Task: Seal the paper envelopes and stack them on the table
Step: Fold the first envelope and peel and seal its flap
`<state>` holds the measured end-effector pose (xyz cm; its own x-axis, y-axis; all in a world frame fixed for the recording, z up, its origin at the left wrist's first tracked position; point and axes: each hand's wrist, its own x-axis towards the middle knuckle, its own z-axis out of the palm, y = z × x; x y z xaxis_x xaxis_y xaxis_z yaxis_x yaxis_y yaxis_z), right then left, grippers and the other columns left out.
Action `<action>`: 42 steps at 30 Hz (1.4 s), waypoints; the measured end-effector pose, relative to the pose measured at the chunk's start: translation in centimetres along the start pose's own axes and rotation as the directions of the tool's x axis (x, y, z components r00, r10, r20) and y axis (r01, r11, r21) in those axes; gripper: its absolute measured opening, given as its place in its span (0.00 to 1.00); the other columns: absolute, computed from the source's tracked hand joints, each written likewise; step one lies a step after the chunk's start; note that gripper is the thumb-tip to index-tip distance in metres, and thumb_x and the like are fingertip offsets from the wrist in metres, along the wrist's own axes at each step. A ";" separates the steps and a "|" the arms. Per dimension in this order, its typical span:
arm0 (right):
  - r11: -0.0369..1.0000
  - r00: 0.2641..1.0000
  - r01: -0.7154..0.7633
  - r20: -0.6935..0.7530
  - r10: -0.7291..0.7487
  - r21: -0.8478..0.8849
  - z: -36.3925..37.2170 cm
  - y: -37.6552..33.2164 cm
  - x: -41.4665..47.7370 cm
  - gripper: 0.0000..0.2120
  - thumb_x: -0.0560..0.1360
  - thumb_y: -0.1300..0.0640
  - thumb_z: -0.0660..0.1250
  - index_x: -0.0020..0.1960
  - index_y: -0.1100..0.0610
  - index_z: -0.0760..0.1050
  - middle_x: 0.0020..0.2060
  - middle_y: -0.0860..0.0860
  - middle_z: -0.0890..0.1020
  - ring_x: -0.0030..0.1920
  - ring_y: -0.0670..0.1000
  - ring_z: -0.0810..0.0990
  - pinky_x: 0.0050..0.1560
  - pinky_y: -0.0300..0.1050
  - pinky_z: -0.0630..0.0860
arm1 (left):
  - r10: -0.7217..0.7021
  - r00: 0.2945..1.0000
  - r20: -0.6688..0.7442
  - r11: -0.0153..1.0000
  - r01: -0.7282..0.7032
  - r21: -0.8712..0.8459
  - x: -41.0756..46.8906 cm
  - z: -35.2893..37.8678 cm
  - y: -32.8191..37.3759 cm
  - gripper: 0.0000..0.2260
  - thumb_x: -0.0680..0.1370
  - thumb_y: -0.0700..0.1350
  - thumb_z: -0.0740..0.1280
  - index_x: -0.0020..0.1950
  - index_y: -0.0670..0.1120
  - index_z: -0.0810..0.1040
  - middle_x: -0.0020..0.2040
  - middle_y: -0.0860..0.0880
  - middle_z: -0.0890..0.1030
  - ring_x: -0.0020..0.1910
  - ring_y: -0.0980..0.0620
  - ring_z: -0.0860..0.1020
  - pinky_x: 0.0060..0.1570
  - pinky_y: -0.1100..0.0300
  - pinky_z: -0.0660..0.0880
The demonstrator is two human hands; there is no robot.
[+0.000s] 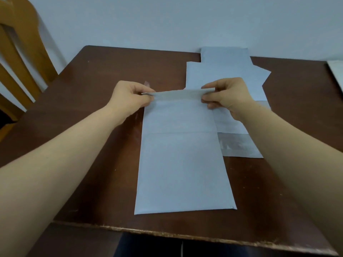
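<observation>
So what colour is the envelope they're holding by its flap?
Pale blue-grey, plain with no pattern; the envelope shows best in the head view.

Dark brown table (89, 130), near edge worn, is seen across most of the frame. A pale blue envelope (183, 164) is laid lengthwise at centre. Loose envelopes (222, 71) are spread overlapping at upper right, one partly covered by it. A shiny strip (239, 145) is seen right of centre, and a white sheet (336, 69) at the far right edge.
</observation>
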<state>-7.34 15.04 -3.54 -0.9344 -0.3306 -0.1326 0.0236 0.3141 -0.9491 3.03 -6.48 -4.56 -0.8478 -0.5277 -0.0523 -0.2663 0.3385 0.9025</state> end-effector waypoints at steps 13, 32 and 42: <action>0.885 0.962 0.275 0.102 -0.255 -0.376 -0.3 2.1 -0.7 0.08 0.73 0.66 0.68 0.50 0.61 0.82 0.50 0.51 0.81 0.52 0.46 0.78 0.60 0.34 0.70 | 0.301 0.947 0.115 0.866 -0.322 0.383 -1.1 -0.3 -1.7 0.12 0.73 0.34 0.68 0.54 0.42 0.83 0.53 0.48 0.83 0.55 0.54 0.79 0.59 0.67 0.69; 0.791 0.940 0.341 0.186 -0.286 -0.508 -0.6 2.3 -1.3 0.15 0.73 0.69 0.60 0.53 0.58 0.82 0.59 0.51 0.80 0.59 0.44 0.74 0.58 0.25 0.63 | 0.424 0.814 0.396 0.490 -0.574 0.656 -1.8 -1.0 -1.1 0.16 0.74 0.30 0.61 0.56 0.41 0.82 0.61 0.47 0.80 0.62 0.44 0.75 0.61 0.52 0.71; 0.798 0.935 0.353 0.161 -0.315 -0.488 -0.4 2.6 -1.5 0.14 0.73 0.69 0.61 0.51 0.60 0.82 0.58 0.52 0.80 0.60 0.48 0.76 0.60 0.30 0.65 | 0.375 0.876 0.302 0.489 -0.464 0.738 -5.9 1.1 -1.2 0.21 0.71 0.48 0.46 0.41 0.37 0.74 0.44 0.44 0.77 0.48 0.43 0.73 0.46 0.53 0.70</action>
<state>-6.02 16.68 -5.75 -0.8243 -0.5514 0.1287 -0.4843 0.5688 -0.6648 7.88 -2.87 -5.84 -0.9815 -0.0997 0.1637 -0.0750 0.9858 0.1504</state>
